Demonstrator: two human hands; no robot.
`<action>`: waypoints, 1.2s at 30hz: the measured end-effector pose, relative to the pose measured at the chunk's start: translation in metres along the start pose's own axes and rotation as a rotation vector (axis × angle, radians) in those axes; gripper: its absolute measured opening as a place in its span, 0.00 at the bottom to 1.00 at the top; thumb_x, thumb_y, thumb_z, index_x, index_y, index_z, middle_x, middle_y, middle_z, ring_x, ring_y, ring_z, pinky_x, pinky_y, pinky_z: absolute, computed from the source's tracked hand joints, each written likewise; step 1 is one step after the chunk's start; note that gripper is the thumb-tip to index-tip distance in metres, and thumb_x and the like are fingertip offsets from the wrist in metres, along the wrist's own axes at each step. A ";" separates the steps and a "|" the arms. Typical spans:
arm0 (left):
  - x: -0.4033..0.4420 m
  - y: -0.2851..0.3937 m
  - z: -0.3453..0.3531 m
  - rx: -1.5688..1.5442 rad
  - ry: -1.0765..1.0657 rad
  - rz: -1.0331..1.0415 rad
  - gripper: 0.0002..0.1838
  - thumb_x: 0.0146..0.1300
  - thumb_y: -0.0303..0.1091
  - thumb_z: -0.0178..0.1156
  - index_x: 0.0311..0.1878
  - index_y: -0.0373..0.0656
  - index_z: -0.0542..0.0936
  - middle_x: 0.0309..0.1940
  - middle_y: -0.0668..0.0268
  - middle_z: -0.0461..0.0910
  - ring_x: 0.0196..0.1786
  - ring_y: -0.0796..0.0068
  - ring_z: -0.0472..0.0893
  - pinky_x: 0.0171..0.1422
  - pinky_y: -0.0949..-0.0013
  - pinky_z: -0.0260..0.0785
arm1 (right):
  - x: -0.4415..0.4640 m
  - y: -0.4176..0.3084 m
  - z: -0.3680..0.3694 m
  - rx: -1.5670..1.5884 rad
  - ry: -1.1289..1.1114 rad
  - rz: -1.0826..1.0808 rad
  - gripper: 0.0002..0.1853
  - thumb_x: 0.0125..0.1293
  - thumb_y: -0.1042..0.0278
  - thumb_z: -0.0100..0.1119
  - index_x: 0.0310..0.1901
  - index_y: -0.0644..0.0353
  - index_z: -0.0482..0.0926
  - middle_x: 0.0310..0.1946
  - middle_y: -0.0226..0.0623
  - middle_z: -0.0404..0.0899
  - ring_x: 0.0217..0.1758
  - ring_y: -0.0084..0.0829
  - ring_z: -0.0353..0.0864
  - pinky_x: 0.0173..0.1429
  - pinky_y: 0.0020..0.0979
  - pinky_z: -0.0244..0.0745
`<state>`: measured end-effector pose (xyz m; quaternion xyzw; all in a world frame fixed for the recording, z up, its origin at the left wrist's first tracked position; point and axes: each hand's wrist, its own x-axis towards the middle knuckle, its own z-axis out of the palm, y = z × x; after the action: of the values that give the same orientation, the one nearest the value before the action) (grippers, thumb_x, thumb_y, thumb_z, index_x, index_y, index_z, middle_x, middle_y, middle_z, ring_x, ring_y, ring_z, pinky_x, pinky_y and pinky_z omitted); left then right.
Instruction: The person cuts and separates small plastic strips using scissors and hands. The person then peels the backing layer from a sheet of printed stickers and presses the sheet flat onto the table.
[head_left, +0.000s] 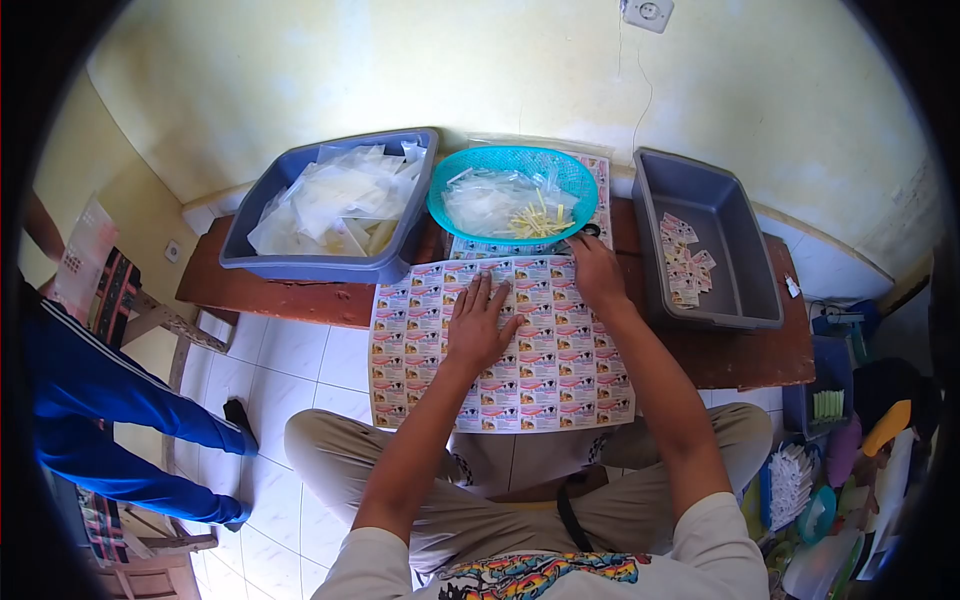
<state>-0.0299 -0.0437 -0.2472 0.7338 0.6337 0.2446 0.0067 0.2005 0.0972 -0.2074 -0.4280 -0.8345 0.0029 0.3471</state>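
Note:
A large sheet of printed labels (545,345) hangs over the bench's front edge towards my lap, with rows of small repeated pictures on it. My left hand (482,325) lies flat on the sheet, fingers spread. At the sheet's far right corner is my right hand (597,272), its fingers curled in. A black ring-shaped handle (591,230) shows just beyond those fingertips; the rest of that item is hidden. Behind the sheet stands a turquoise basket (440,212) with clear plastic pieces (497,203) and a bundle of pale yellow strips (541,217).
A grey tub (330,268) of translucent bags is at left on the wooden bench (290,297). Another grey tub (735,255), at right, holds cut labels (685,265). A person in blue trousers (130,400) stands at far left. Assorted containers crowd the right floor.

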 end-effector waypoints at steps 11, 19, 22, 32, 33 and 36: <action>0.044 0.025 -0.030 -0.003 0.361 0.131 0.29 0.79 0.39 0.60 0.79 0.42 0.72 0.83 0.46 0.63 0.86 0.45 0.62 0.86 0.43 0.55 | -0.012 -0.029 -0.022 0.182 0.132 0.091 0.17 0.73 0.75 0.62 0.62 0.63 0.81 0.57 0.48 0.84 0.61 0.53 0.84 0.63 0.47 0.82; 0.078 -0.009 -0.011 0.103 0.207 0.185 0.32 0.78 0.38 0.60 0.83 0.47 0.67 0.86 0.48 0.59 0.88 0.46 0.57 0.89 0.45 0.52 | 0.007 -0.028 -0.013 0.109 0.105 0.083 0.22 0.74 0.75 0.61 0.68 0.66 0.78 0.67 0.50 0.78 0.64 0.53 0.83 0.66 0.47 0.81; 0.086 -0.010 -0.007 0.079 0.194 0.184 0.33 0.78 0.37 0.60 0.84 0.47 0.67 0.86 0.48 0.59 0.88 0.46 0.57 0.89 0.45 0.51 | 0.011 -0.022 -0.009 0.099 0.084 0.090 0.23 0.74 0.77 0.60 0.69 0.67 0.77 0.69 0.52 0.77 0.67 0.54 0.82 0.67 0.47 0.81; 0.107 -0.003 0.005 0.031 0.177 0.147 0.38 0.75 0.35 0.62 0.86 0.48 0.62 0.87 0.48 0.56 0.89 0.47 0.55 0.90 0.46 0.49 | 0.020 0.010 -0.003 0.126 -0.088 0.164 0.20 0.72 0.79 0.53 0.63 0.67 0.81 0.63 0.50 0.83 0.67 0.54 0.82 0.71 0.49 0.78; 0.107 -0.003 0.007 0.028 0.176 0.147 0.38 0.75 0.35 0.62 0.86 0.48 0.62 0.87 0.48 0.56 0.89 0.47 0.55 0.90 0.46 0.49 | 0.017 0.013 0.000 0.125 -0.090 0.165 0.20 0.72 0.79 0.53 0.63 0.67 0.81 0.63 0.50 0.83 0.67 0.54 0.82 0.71 0.49 0.78; 0.109 -0.004 0.009 0.063 0.176 0.157 0.39 0.75 0.35 0.62 0.86 0.48 0.61 0.87 0.48 0.55 0.89 0.47 0.54 0.90 0.46 0.49 | 0.011 0.021 0.009 0.038 -0.077 0.132 0.21 0.72 0.80 0.55 0.65 0.63 0.81 0.64 0.50 0.83 0.66 0.54 0.82 0.70 0.48 0.78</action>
<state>-0.0222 0.0610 -0.2180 0.7566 0.5800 0.2879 -0.0911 0.2055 0.1211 -0.2141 -0.4751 -0.8169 0.0581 0.3220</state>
